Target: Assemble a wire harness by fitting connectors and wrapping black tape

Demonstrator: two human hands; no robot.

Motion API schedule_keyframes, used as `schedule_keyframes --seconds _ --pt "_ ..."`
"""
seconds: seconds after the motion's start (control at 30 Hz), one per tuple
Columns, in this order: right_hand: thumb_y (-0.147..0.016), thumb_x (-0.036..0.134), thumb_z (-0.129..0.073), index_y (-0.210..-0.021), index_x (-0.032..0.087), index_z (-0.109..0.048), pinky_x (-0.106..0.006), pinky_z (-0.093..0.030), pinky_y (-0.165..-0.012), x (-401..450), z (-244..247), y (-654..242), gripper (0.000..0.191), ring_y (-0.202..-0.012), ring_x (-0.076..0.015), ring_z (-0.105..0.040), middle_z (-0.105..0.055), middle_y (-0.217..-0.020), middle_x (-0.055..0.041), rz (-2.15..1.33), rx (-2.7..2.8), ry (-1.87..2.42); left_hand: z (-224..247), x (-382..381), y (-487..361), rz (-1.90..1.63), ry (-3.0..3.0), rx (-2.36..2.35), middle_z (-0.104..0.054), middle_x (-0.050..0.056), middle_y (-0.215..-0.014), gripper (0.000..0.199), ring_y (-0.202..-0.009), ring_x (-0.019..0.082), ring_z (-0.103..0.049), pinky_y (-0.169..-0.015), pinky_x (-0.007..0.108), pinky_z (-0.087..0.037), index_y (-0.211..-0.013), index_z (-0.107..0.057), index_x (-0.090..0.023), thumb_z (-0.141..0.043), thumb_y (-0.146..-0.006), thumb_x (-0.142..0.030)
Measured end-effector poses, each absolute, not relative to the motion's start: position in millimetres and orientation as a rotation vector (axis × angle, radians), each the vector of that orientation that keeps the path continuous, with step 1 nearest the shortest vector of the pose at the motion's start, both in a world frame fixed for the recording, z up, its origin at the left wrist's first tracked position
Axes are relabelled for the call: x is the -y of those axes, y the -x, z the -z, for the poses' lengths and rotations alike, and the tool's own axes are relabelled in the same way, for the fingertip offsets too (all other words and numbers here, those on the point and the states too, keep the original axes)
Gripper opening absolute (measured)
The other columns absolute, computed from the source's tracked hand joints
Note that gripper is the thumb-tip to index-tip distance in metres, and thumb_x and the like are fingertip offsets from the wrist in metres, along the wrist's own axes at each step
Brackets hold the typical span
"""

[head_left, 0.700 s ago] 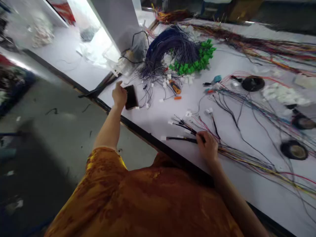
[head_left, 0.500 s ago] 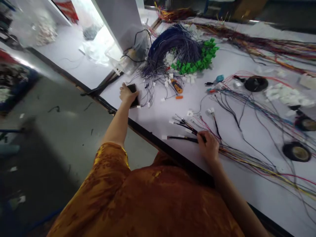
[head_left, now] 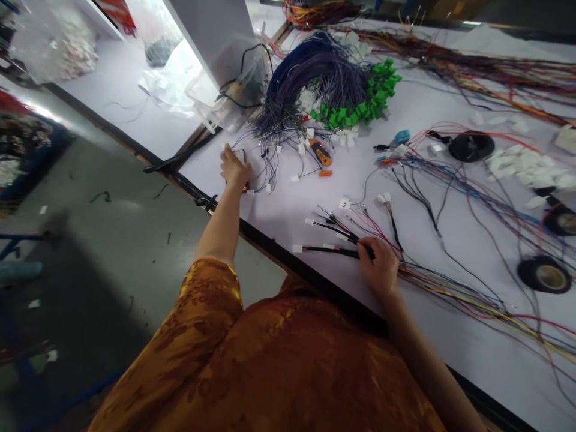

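Observation:
My left hand (head_left: 234, 168) rests near the table's edge on a phone (head_left: 242, 156), which it mostly hides; only a thin pale edge shows past the fingers. Fine purple wire ends and small white connectors lie just to its right. My right hand (head_left: 378, 267) grips a bunch of black-sheathed wires (head_left: 333, 252) that end in white connectors. Long multicoloured wires (head_left: 454, 291) run from that hand across the white tabletop (head_left: 288, 210). Beyond them lies a large dark blue wire bundle (head_left: 315, 78) with green connectors (head_left: 360, 102).
An orange-and-black hand tool (head_left: 320, 153) lies beside the bundle. Black tape rolls (head_left: 471, 147) and a heap of white connectors (head_left: 524, 168) sit to the right. A clear plastic box (head_left: 229, 99) stands at the far corner. The table's dark edge (head_left: 288, 258) drops to a concrete floor (head_left: 112, 240).
My left hand has moved from beside the black phone onto it, and the phone's dark face no longer shows. My right hand stays on the wires. The view has tilted slightly.

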State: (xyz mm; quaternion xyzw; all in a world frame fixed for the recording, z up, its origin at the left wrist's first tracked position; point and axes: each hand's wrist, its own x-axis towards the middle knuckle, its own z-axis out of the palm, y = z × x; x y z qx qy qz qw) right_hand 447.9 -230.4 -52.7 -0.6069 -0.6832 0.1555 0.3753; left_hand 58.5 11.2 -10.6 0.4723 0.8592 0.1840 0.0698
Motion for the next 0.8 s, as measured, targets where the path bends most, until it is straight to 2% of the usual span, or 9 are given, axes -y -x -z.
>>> schedule_keyframes --seconds 0.07,0.17,0.33,0.43,0.5,0.57,0.6,0.7,0.8 --pt "-0.094 0.024 -0.058 -0.089 0.021 -0.066 -0.034 -0.049 -0.075 230 52 -448 0.010 -0.080 -0.0220 -0.068 -0.072 -0.084 -0.0038 -0.400 1.755 1.558 12 -11 -50 -0.563 -1.478 -2.540 -0.033 0.019 -0.164 0.093 -0.151 0.043 -0.029 -0.119 0.069 -0.025 -0.161 -0.023 -0.020 -0.069 -0.080 -0.019" --pt "-0.094 0.024 -0.058 -0.090 0.021 -0.066 -0.035 -0.049 -0.075 230 51 -448 0.010 -0.080 -0.0222 -0.068 -0.072 -0.084 -0.0039 -0.407 1.760 1.561 15 -12 -35 -0.601 -1.635 -2.428 -0.036 0.014 -0.165 0.088 -0.157 0.036 -0.019 -0.124 0.068 -0.016 -0.161 -0.024 -0.022 -0.057 -0.081 -0.010" --pt "-0.093 0.023 -0.059 -0.090 0.021 -0.065 -0.034 -0.049 -0.075 230 52 -448 0.007 -0.080 -0.0219 -0.068 -0.073 -0.085 -0.0034 -0.404 1.749 1.582 18 -16 -19 -0.539 -1.855 -2.226 -0.048 0.010 -0.158 0.089 -0.156 0.030 -0.027 -0.123 0.069 -0.014 -0.161 -0.026 -0.023 -0.044 -0.076 0.000" --pt "-0.093 0.024 -0.059 -0.091 0.021 -0.065 -0.033 -0.049 -0.074 231 51 -449 0.007 -0.080 -0.0213 -0.068 -0.072 -0.085 -0.0032 -0.405 1.752 1.584 17 -11 -13 -0.517 -1.937 -2.227 -0.061 0.011 -0.146 0.085 -0.149 0.028 -0.041 -0.125 0.066 -0.011 -0.158 -0.034 -0.021 -0.041 -0.076 0.002" --pt "-0.094 0.024 -0.058 -0.091 0.021 -0.065 -0.033 -0.049 -0.074 231 51 -449 0.008 -0.080 -0.0212 -0.068 -0.072 -0.085 -0.0033 -0.409 1.760 1.576 15 -5 -7 -0.610 -1.973 -2.248 -0.074 0.009 -0.124 0.079 -0.137 0.025 -0.055 -0.127 0.058 -0.016 -0.152 -0.042 -0.018 -0.041 -0.076 0.002" --pt "-0.095 0.025 -0.058 -0.092 0.021 -0.065 -0.033 -0.049 -0.075 231 51 -449 0.009 -0.081 -0.0214 -0.067 -0.072 -0.086 -0.0035 -0.407 1.766 1.567 14 2 0 -0.781 -1.924 -2.287 -0.078 0.006 -0.105 0.071 -0.121 0.023 -0.066 -0.124 0.050 -0.028 -0.146 -0.049 -0.017 -0.042 -0.077 0.001" --pt "-0.095 0.025 -0.057 -0.091 0.021 -0.065 -0.033 -0.049 -0.075 231 51 -449 0.009 -0.081 -0.0214 -0.067 -0.072 -0.085 -0.0036 -0.403 1.766 1.563 13 6 4 -0.872 -1.869 -2.313 -0.078 0.006 -0.102 0.068 -0.114 0.022 -0.068 -0.121 0.046 -0.035 -0.143 -0.051 -0.017 -0.043 -0.077 0.001" --pt "-0.095 0.025 -0.058 -0.091 0.021 -0.065 -0.033 -0.049 -0.076 230 51 -449 0.009 -0.081 -0.0213 -0.067 -0.072 -0.085 -0.0035 -0.390 1.760 1.553 11 12 12 -1.028 -1.710 -2.382 -0.075 0.010 -0.113 0.063 -0.109 0.022 -0.069 -0.109 0.039 -0.048 -0.138 -0.052 -0.015 -0.046 -0.077 0.000" --pt "-0.094 0.026 -0.058 -0.091 0.021 -0.065 -0.034 -0.049 -0.076 230 51 -448 0.010 -0.081 -0.0216 -0.067 -0.072 -0.085 -0.0037 -0.389 1.756 1.568 11 15 13 -0.986 -1.623 -2.410 -0.068 0.015 -0.129 0.063 -0.116 0.025 -0.065 -0.107 0.041 -0.050 -0.139 -0.049 -0.014 -0.049 -0.078 -0.001"
